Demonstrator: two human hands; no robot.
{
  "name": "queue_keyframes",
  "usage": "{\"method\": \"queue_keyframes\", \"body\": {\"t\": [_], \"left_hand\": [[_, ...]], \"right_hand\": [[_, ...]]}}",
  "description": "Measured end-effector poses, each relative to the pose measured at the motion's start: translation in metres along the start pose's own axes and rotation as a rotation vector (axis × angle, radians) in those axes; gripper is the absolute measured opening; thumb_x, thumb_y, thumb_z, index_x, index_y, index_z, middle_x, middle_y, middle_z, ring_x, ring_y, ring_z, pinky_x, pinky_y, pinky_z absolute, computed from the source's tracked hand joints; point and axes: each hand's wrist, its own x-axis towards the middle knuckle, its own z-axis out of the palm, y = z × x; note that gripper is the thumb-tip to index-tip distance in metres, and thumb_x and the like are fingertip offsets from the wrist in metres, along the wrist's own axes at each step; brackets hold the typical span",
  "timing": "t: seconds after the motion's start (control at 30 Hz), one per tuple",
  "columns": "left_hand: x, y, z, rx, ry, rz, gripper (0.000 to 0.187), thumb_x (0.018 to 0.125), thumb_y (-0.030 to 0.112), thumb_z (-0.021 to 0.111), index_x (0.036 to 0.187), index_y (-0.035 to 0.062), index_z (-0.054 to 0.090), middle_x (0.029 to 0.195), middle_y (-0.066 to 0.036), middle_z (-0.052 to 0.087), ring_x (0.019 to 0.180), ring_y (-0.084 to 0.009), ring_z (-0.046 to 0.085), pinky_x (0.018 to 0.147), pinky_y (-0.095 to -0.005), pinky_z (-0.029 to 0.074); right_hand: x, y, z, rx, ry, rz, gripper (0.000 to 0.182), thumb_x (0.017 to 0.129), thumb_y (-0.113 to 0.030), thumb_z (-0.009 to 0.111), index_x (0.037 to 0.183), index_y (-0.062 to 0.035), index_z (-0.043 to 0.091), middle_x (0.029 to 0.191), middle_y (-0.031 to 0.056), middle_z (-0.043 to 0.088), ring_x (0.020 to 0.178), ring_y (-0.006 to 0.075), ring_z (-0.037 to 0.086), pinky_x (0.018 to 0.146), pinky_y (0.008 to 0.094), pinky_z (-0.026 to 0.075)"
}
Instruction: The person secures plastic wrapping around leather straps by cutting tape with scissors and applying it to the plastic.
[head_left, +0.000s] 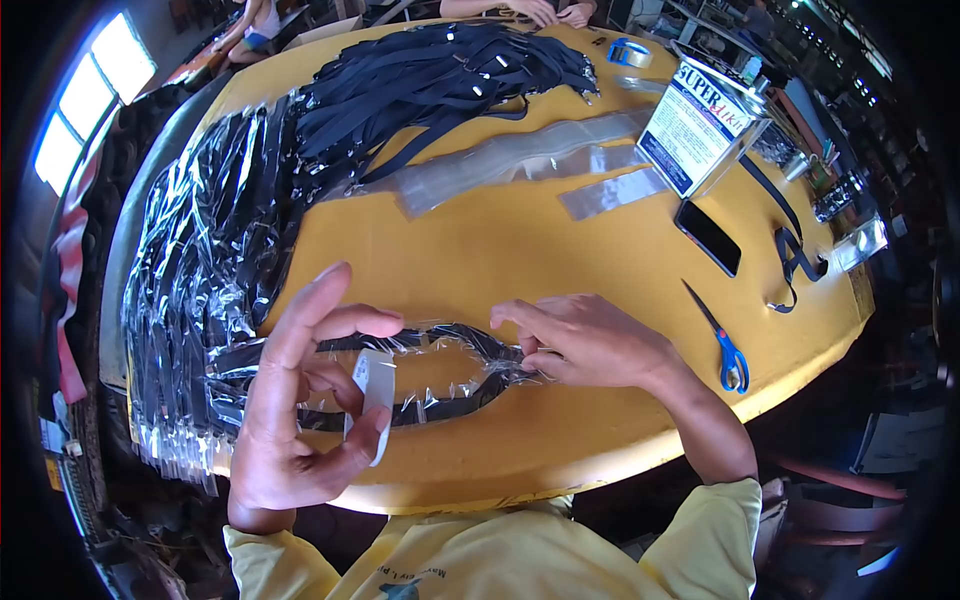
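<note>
My left hand (310, 410) is raised over the near left of the yellow table, its thumb and lower fingers closed round a small white card-like piece (372, 400), the index finger stretched up. Below it lies a black strap in clear plastic wrap (440, 408), spread in a long loop. At the loop's right end, the fingers of my right hand (570, 340) pinch the gathered plastic and strap. Many wrapped black straps (210, 260) lie in a row at the left, next to the loop.
Loose black straps (420, 85) are heaped at the back. Clear plastic strips (500, 160), a tin can (695, 130), a phone (708, 238), blue-handled scissors (733, 362) and a tape roll (630, 53) lie on the table (430, 260). Another person's hands (550, 12) show at the far edge.
</note>
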Motion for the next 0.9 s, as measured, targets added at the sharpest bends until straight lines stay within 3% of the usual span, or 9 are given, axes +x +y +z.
{"method": "queue_keyframes", "body": {"t": [0.1, 0.17, 0.2, 0.23, 0.3, 0.33, 0.47, 0.67, 0.9], "left_hand": [[-0.004, -0.006, -0.011, 0.053, -0.036, -0.001, 0.097, 0.069, -0.020, 0.064, 0.155, -0.0008, 0.026, 0.133, -0.021, 0.058, 0.065, -0.0072, 0.061, 0.060, -0.0200, 0.050], [0.001, -0.003, -0.017, 0.199, -0.393, 0.037, 0.100, 0.065, -0.014, 0.068, 0.155, -0.0031, 0.025, 0.108, -0.014, 0.068, 0.066, -0.0092, 0.063, 0.058, -0.0195, 0.050], [0.000, -0.001, -0.014, 0.177, -0.513, -0.072, 0.097, 0.071, -0.010, 0.069, 0.156, -0.0023, 0.023, 0.098, -0.009, 0.070, 0.066, -0.0120, 0.067, 0.057, -0.0246, 0.054], [0.000, -0.002, -0.013, 0.175, -0.511, -0.076, 0.097, 0.071, -0.010, 0.069, 0.156, -0.0023, 0.023, 0.098, -0.009, 0.070, 0.066, -0.0120, 0.067, 0.057, -0.0246, 0.054], [0.003, -0.006, -0.010, 0.103, -0.835, -0.205, 0.093, 0.076, -0.008, 0.067, 0.157, 0.0000, 0.021, 0.098, -0.010, 0.070, 0.067, -0.0159, 0.070, 0.058, -0.0292, 0.057], [0.008, -0.004, -0.009, 0.144, -0.991, -0.275, 0.093, 0.081, -0.001, 0.063, 0.159, 0.0037, 0.013, 0.105, -0.018, 0.069, 0.077, -0.0252, 0.073, 0.065, -0.0362, 0.060], [-0.002, -0.018, 0.008, 0.323, -1.131, -0.117, 0.087, 0.085, 0.007, 0.053, 0.158, -0.0022, 0.007, 0.098, -0.025, 0.068, 0.081, -0.0399, 0.070, 0.070, -0.0442, 0.056], [0.025, -0.013, 0.033, 0.419, -1.292, -0.247, 0.092, 0.073, -0.001, 0.055, 0.153, -0.0148, 0.011, 0.074, -0.025, 0.066, 0.066, -0.0394, 0.069, 0.060, -0.0461, 0.053], [0.032, -0.018, 0.046, 0.507, -1.307, -0.256, 0.092, 0.072, -0.002, 0.055, 0.153, -0.0151, 0.014, 0.071, -0.026, 0.067, 0.067, -0.0398, 0.070, 0.059, -0.0471, 0.054]], "right_hand": [[0.002, 0.004, 0.009, -0.113, 0.045, -0.077, 0.050, 0.084, -0.010, 0.074, 0.129, -0.0117, 0.050, 0.085, 0.0069, 0.066, 0.082, 0.0278, 0.068, 0.075, 0.0419, 0.051], [0.002, 0.002, 0.014, -0.222, 0.089, -0.131, 0.051, 0.084, -0.010, 0.075, 0.128, -0.0095, 0.051, 0.090, 0.0084, 0.067, 0.086, 0.0299, 0.068, 0.078, 0.0430, 0.051], [0.002, 0.002, 0.015, -0.218, 0.085, -0.131, 0.051, 0.084, -0.010, 0.075, 0.128, -0.0095, 0.051, 0.090, 0.0084, 0.067, 0.086, 0.0299, 0.068, 0.078, 0.0430, 0.051], [0.003, 0.001, 0.015, -0.209, 0.049, -0.134, 0.051, 0.083, -0.010, 0.075, 0.128, -0.0086, 0.051, 0.092, 0.0087, 0.067, 0.087, 0.0306, 0.068, 0.078, 0.0428, 0.051], [0.005, 0.000, 0.015, -0.200, 0.013, -0.136, 0.051, 0.083, -0.010, 0.076, 0.128, -0.0076, 0.052, 0.093, 0.0090, 0.067, 0.088, 0.0312, 0.068, 0.078, 0.0427, 0.050], [0.006, -0.001, 0.015, -0.230, 0.005, -0.147, 0.052, 0.082, -0.010, 0.076, 0.128, -0.0074, 0.052, 0.093, 0.0089, 0.067, 0.088, 0.0313, 0.068, 0.078, 0.0425, 0.050], [0.010, -0.003, 0.015, -0.307, -0.025, -0.182, 0.051, 0.082, -0.007, 0.074, 0.128, -0.0069, 0.052, 0.092, 0.0084, 0.067, 0.084, 0.0305, 0.067, 0.074, 0.0423, 0.049], [0.016, -0.008, 0.016, -0.395, -0.072, -0.237, 0.055, 0.079, 0.000, 0.067, 0.132, -0.0048, 0.052, 0.091, 0.0075, 0.066, 0.085, 0.0279, 0.065, 0.071, 0.0409, 0.047], [0.019, -0.011, 0.013, -0.397, -0.107, -0.240, 0.058, 0.077, 0.001, 0.068, 0.133, -0.0035, 0.052, 0.093, 0.0082, 0.066, 0.086, 0.0276, 0.065, 0.073, 0.0406, 0.047]]}}
